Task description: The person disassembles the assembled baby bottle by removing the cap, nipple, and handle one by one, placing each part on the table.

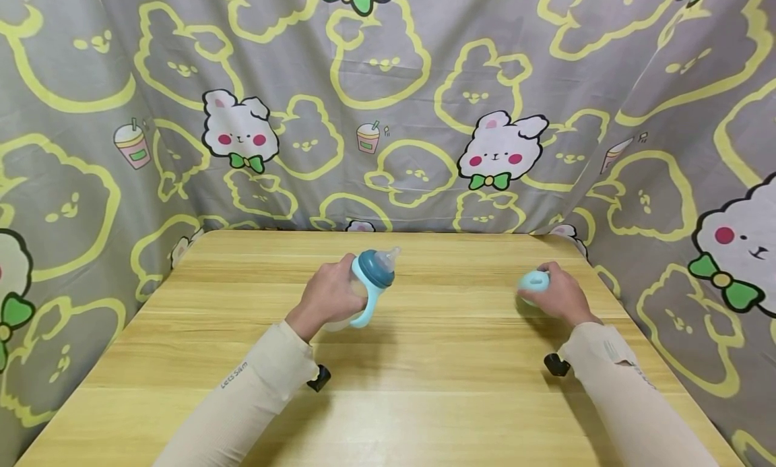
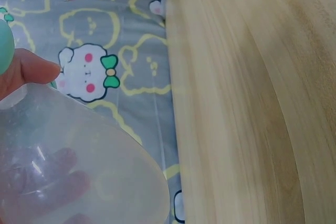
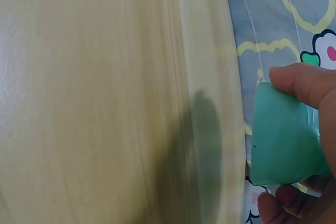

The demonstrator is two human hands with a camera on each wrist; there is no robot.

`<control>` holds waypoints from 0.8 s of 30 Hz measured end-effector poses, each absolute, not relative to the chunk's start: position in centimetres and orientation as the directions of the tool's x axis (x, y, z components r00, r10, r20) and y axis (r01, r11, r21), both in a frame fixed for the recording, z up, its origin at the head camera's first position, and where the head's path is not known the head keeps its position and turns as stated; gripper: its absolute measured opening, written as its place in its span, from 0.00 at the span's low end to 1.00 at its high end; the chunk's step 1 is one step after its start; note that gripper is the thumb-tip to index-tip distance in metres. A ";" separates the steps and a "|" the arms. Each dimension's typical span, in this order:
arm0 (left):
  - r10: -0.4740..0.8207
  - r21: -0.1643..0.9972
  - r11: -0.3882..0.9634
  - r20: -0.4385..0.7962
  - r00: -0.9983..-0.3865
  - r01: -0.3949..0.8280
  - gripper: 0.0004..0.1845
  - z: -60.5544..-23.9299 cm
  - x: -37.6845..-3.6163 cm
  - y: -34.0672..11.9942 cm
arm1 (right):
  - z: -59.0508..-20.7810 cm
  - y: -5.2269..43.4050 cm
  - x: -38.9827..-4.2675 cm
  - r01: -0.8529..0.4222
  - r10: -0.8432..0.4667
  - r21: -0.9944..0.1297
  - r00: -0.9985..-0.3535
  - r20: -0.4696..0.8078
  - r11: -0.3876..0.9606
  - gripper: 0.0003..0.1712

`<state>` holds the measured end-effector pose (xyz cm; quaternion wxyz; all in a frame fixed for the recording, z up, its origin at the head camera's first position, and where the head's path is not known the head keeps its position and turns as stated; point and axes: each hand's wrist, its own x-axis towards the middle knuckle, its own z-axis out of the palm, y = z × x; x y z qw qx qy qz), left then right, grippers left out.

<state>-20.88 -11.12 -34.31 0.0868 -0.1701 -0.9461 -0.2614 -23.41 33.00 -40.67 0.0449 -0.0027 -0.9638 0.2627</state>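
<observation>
My left hand (image 1: 330, 293) grips a clear baby bottle (image 1: 364, 288) with a teal collar, a light blue handle and a clear nipple, tilted toward the far right above the middle of the wooden table (image 1: 388, 399). The left wrist view shows the bottle's clear body (image 2: 79, 166) close up, with fingers (image 2: 31, 72) seen through and beside it. My right hand (image 1: 554, 295) holds a light teal cap (image 1: 535, 282) near the table's right side. In the right wrist view the cap (image 3: 283, 137) is pinched between thumb and fingers (image 3: 302, 82) just above the table.
A grey cloth (image 1: 388, 103) printed with yellow bunny outlines and white bunnies hangs behind and around both sides of the table. The table's far edge (image 1: 376, 232) meets the cloth. Both arms wear beige sleeves (image 1: 242, 399).
</observation>
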 end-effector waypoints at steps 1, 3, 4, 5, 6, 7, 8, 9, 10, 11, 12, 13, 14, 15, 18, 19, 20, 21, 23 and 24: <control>0.276 0.464 0.806 0.254 -0.927 0.367 0.27 -34.3 -20.9 -11.1 | -40.8 33.1 -23.4 -0.017 0.029 -0.505 -0.996 0.084 0.863 0.44; 0.276 0.465 0.806 0.254 -0.927 0.367 0.27 -34.3 -20.9 -11.1 | -40.9 33.2 -23.5 -0.011 0.033 -0.502 -0.996 0.079 0.865 0.45; 0.276 0.465 0.806 0.253 -0.927 0.367 0.27 -34.3 -20.9 -11.1 | -41.0 33.3 -23.5 -0.009 0.035 -0.502 -0.996 0.077 0.865 0.45; 0.276 0.466 0.805 0.252 -0.927 0.366 0.26 -34.3 -20.8 -11.1 | -41.1 33.3 -23.5 -0.006 0.036 -0.501 -0.997 0.075 0.866 0.45; 0.276 0.467 0.805 0.251 -0.928 0.366 0.26 -34.2 -20.8 -11.1 | -41.1 33.4 -23.5 -0.005 0.037 -0.501 -0.997 0.073 0.866 0.45; 0.277 0.468 0.804 0.252 -0.927 0.367 0.26 -34.2 -20.8 -11.0 | -41.2 33.4 -23.5 -0.003 0.037 -0.499 -0.997 0.070 0.867 0.46; 0.277 0.469 0.804 0.251 -0.927 0.367 0.26 -34.2 -20.8 -11.0 | -41.2 33.5 -23.5 0.000 0.039 -0.498 -0.997 0.066 0.867 0.46; 0.277 0.468 0.804 0.251 -0.927 0.367 0.26 -34.2 -20.8 -11.0 | -41.2 33.5 -23.5 0.002 0.039 -0.496 -0.997 0.064 0.868 0.46; 0.278 0.468 0.804 0.251 -0.927 0.367 0.26 -34.2 -20.8 -11.0 | -41.3 33.6 -23.5 0.003 0.039 -0.495 -0.997 0.062 0.869 0.46; 0.277 0.469 0.804 0.250 -0.928 0.366 0.26 -34.1 -20.8 -10.9 | -41.3 33.6 -23.5 0.005 0.039 -0.492 -0.997 0.060 0.870 0.46; 0.277 0.468 0.804 0.250 -0.928 0.366 0.26 -34.1 -20.8 -10.9 | -41.4 33.7 -23.5 0.006 0.040 -0.490 -0.997 0.059 0.872 0.46; 0.277 0.469 0.804 0.249 -0.928 0.366 0.26 -34.1 -20.8 -10.9 | -41.4 33.7 -23.5 0.006 0.040 -0.487 -0.997 0.059 0.873 0.46; 0.276 0.468 0.805 0.249 -0.928 0.365 0.26 -34.2 -20.8 -10.9 | -41.4 33.8 -23.5 0.007 0.040 -0.485 -0.997 0.059 0.874 0.46; 0.276 0.469 0.804 0.249 -0.928 0.365 0.26 -34.2 -20.8 -10.9 | -41.5 33.8 -23.5 0.006 0.040 -0.484 -0.997 0.060 0.875 0.46; 0.276 0.470 0.804 0.247 -0.929 0.364 0.27 -34.2 -20.8 -10.9 | -41.6 33.9 -23.5 0.006 0.042 -0.477 -0.997 0.065 0.879 0.46; 0.276 0.470 0.804 0.246 -0.929 0.363 0.27 -34.2 -20.8 -10.9 | -41.7 34.0 -23.5 0.006 0.042 -0.475 -0.997 0.065 0.880 0.47; 0.276 0.470 0.805 0.244 -0.930 0.362 0.27 -34.1 -20.7 -10.9 | -41.8 34.0 -23.5 0.007 0.044 -0.473 -0.997 0.066 0.881 0.47; 0.276 0.470 0.805 0.242 -0.930 0.361 0.27 -34.1 -20.7 -10.9 | -41.8 34.0 -23.5 0.009 0.045 -0.472 -0.997 0.066 0.881 0.47; 0.276 0.470 0.806 0.239 -0.931 0.360 0.28 -34.1 -20.7 -10.9 | -41.9 34.0 -23.5 0.012 0.048 -0.474 -0.997 0.063 0.880 0.47; 0.276 0.469 0.807 0.240 -0.931 0.360 0.28 -34.1 -20.7 -10.9 | -42.0 34.1 -23.5 0.015 0.050 -0.476 -0.997 0.061 0.879 0.47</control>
